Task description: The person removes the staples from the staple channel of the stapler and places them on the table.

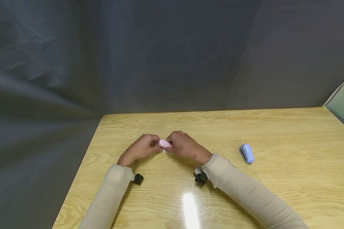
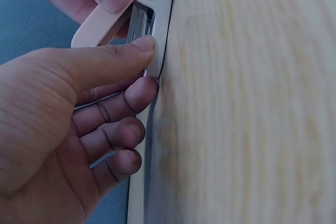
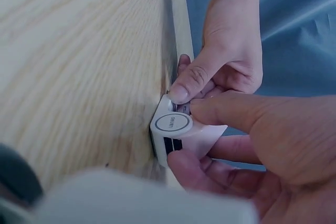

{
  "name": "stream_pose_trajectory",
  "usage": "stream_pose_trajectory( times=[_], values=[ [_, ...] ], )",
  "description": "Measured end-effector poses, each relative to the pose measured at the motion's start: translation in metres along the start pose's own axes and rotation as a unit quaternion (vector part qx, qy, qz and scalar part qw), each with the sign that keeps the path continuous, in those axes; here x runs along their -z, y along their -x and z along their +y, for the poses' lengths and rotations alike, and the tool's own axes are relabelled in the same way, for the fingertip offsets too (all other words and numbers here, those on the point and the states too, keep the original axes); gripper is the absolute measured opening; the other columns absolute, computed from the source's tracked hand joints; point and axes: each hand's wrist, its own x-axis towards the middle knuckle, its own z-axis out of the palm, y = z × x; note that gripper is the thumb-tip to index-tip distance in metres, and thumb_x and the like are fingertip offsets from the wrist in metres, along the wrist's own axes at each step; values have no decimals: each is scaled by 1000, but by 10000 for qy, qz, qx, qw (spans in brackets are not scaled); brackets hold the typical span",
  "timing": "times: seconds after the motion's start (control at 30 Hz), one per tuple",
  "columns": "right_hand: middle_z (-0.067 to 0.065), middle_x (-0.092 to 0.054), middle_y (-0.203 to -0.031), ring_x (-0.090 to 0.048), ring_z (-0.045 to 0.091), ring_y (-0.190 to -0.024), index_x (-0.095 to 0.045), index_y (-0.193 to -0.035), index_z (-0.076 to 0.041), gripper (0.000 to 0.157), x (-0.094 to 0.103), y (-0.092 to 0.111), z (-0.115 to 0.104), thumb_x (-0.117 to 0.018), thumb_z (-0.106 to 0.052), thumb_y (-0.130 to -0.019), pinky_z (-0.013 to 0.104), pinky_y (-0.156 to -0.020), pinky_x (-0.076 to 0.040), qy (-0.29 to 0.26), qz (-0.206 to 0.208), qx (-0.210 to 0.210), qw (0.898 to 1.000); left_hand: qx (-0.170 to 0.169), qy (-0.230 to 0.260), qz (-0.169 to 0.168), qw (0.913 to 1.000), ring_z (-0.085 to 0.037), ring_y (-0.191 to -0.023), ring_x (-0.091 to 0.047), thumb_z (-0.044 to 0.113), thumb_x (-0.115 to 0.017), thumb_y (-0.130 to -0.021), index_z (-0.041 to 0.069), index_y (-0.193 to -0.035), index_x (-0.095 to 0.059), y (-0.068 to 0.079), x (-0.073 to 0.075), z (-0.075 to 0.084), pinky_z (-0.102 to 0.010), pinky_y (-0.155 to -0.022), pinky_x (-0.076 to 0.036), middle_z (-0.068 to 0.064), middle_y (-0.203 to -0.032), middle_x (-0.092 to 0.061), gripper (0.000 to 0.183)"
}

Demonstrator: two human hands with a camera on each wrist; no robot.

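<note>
A small pink-and-white stapler (image 1: 164, 144) is between both hands on the wooden table, its pink top arm (image 2: 97, 24) swung up from the white base (image 2: 164, 22). With thumb and forefinger, my left hand (image 1: 143, 147) pinches the front part of that base; its other fingers curl loosely below. My right hand (image 1: 185, 146) grips the stapler's rear, its thumb near the metal staple channel (image 2: 138, 22) and its fingers around the pink arm and hinge end. The right wrist view shows the round logo (image 3: 173, 123) on the stapler's side. Fingers partly hide the channel's inside.
A light blue stapler (image 1: 247, 154) lies on the table (image 1: 289, 178), right of my right hand. Black wrist devices (image 1: 138, 179) hang under both sleeves. A dark curtain (image 1: 172, 63) stands along the table's back and left edges.
</note>
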Motion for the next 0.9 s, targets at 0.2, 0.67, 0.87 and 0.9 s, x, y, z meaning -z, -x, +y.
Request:
stream_pose_trajectory(
  times=[0.2,0.67,0.87,0.9],
  values=[
    [-5,-62,-71,-47,11,-57,-74,-82,-12,14,4,1,1,-76,-14,-95,24,-55,-38,-153,49,40,9999,-211,-133,33,9997,-13,-70,-54,10,-75,-96,13,-91,-73,-3,0,-1,-30,-66,-47,5,-85,-67,6],
    [-3,-60,-70,-44,11,-55,-68,-82,-12,13,8,6,1,-79,-12,-91,25,-54,-37,-39,-19,-162,9999,-169,13,-83,9998,-12,-68,-51,12,-75,-96,9,-95,-73,-3,-1,-2,-28,-64,-44,0,-82,-66,4],
    [-3,-61,-76,-51,13,-61,-68,-92,-10,12,7,7,-1,-79,-13,-91,27,-56,-41,-84,-26,-183,9998,-49,68,-72,9999,-12,-67,-51,11,-75,-96,10,-99,-75,1,0,-4,-28,-62,-44,2,-79,-65,3],
    [-3,-61,-76,-52,14,-61,-67,-92,-10,12,8,7,-1,-79,-14,-91,27,-57,-42,-96,-34,-212,9997,-77,71,-75,9999,-12,-66,-51,11,-75,-96,10,-99,-75,1,0,-4,-28,-62,-43,1,-79,-64,3]
  ],
)
